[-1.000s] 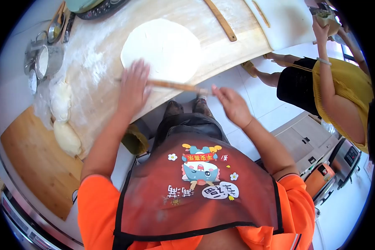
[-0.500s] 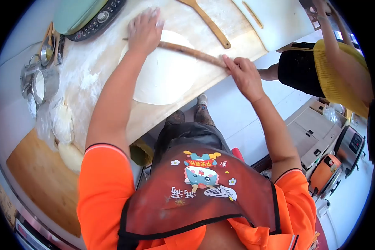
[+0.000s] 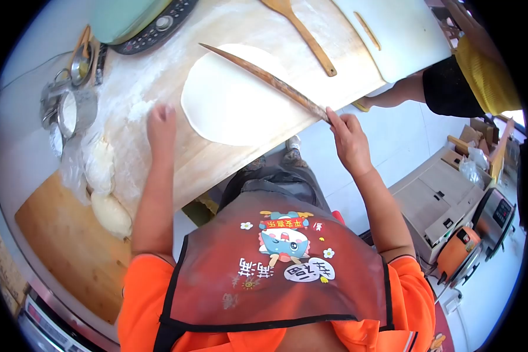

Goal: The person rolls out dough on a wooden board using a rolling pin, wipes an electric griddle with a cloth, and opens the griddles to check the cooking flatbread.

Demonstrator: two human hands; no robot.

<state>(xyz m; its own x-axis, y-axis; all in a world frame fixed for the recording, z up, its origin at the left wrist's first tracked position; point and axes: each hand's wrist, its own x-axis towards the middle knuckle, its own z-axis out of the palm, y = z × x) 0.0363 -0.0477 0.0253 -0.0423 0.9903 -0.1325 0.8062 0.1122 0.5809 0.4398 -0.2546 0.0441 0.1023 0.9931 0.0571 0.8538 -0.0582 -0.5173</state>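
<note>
My right hand (image 3: pixel 351 142) is closed round the near end of a long, tapered wooden rolling pin (image 3: pixel 270 81). The pin slants across a thin, round sheet of dough (image 3: pixel 229 105) lying on the floured board (image 3: pixel 199 170). My left hand (image 3: pixel 162 124) is off the pin, left of the dough sheet and beside a patch of loose flour (image 3: pixel 139 110). Its fingers are curled in; whether anything is inside them is hidden. Below and to the left lie a plastic-covered lump of dough (image 3: pixel 101 164) and a bare one (image 3: pixel 110 216).
A wooden spatula (image 3: pixel 311 44) and a white cutting board (image 3: pixel 402 44) lie at the far right. At the back left are a green-lidded electric pan (image 3: pixel 126 17) and a metal pot of flour (image 3: pixel 85 108). A person in yellow (image 3: pixel 481 76) stands beyond the right edge.
My left hand has let go of the rolling pin's far end, moved left and toward me, and closed. The pin has swung to a steeper slant, its near end lower, still in my right hand.
</note>
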